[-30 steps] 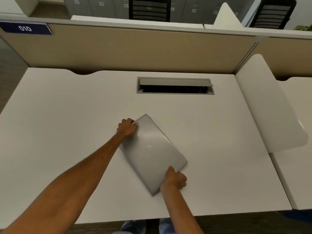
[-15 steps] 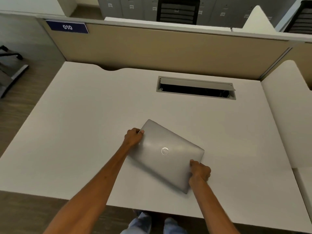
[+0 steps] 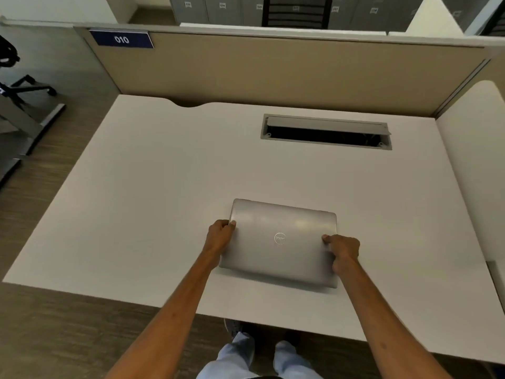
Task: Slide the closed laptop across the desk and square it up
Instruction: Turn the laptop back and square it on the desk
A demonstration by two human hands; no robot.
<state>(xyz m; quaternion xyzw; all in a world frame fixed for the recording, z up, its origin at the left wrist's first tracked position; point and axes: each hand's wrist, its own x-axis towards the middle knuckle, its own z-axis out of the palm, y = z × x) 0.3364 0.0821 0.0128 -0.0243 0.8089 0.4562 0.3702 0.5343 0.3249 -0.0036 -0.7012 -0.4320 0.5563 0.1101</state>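
A closed silver laptop (image 3: 281,242) with a round logo on its lid lies flat on the white desk (image 3: 142,209), a little in from the near edge. Its long edges run almost parallel to the desk's front edge. My left hand (image 3: 220,236) grips the laptop's left side, thumb on the lid. On the right side my right hand (image 3: 343,251) holds the edge, thumb pressed on the lid.
A grey cable slot (image 3: 326,132) with its flap raised is set into the desk behind the laptop. A tan partition (image 3: 273,72) with a blue "010" label (image 3: 121,39) closes the back. A white side divider (image 3: 475,165) stands at the right. An office chair base (image 3: 24,88) sits on the floor at the left.
The laptop has turned from a diagonal lie to nearly square with the desk's front edge. Both hands stayed on it, shifting from its corners to its left and right sides.
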